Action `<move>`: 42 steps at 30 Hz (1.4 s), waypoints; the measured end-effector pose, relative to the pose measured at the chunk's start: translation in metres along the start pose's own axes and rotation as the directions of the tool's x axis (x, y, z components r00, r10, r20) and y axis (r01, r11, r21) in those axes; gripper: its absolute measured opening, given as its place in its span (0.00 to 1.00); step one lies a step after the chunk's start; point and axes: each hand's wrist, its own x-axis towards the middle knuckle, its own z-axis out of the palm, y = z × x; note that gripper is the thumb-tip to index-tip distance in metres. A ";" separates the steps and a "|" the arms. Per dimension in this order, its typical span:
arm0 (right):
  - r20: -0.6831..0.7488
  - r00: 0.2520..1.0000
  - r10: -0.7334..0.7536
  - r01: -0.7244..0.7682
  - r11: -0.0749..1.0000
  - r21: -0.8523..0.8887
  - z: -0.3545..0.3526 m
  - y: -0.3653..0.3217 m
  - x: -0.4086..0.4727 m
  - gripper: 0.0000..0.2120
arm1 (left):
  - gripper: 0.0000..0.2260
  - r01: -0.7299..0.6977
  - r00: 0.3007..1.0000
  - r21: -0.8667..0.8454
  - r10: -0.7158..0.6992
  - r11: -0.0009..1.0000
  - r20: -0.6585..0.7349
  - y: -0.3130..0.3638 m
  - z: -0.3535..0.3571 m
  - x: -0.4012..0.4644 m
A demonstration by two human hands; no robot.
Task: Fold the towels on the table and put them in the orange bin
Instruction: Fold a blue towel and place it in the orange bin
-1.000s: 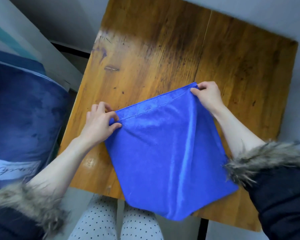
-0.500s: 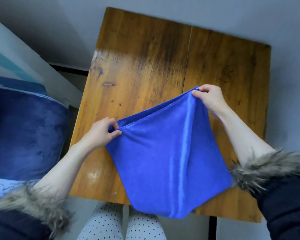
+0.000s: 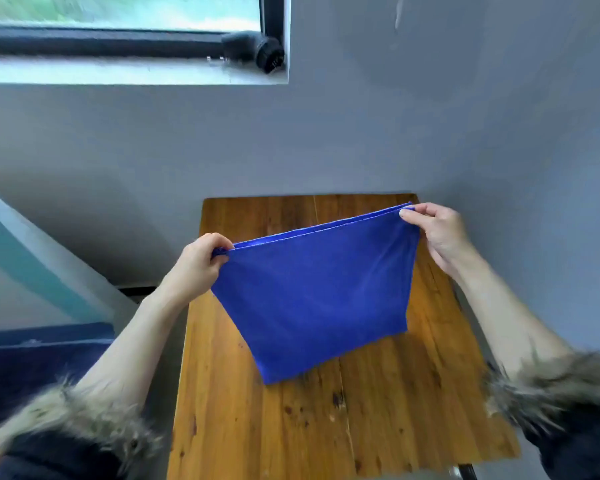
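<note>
My left hand (image 3: 196, 265) and right hand (image 3: 440, 233) pinch the folded blue cloth towel's (image 3: 319, 292) top corners at nine and two o'clock above the wooden table (image 3: 378, 420).

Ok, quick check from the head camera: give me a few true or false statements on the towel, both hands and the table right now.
1. The left hand and right hand each pinch a top corner of the blue towel. True.
2. The towel lies flat on the wooden table. False: it hangs from the hands, doubled over.
3. The orange bin stands on the table. False: no bin is in view.
4. A window is on the wall above. True.
</note>
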 end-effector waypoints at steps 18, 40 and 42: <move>-0.229 0.914 -0.336 0.358 0.932 0.061 -0.002 -0.135 -0.033 0.07 | 0.04 -0.277 0.864 0.099 0.292 0.956 -0.409 0.083 -0.147 0.029; -0.084 0.964 -0.254 0.268 0.910 0.318 -0.002 -0.138 -0.026 0.05 | 0.07 -0.203 0.917 0.008 0.193 0.979 -0.348 0.074 -0.160 0.014; -0.084 0.965 -0.248 0.261 0.907 0.331 -0.002 -0.139 -0.026 0.05 | 0.07 -0.205 0.913 -0.019 0.184 0.979 -0.364 0.075 -0.161 0.014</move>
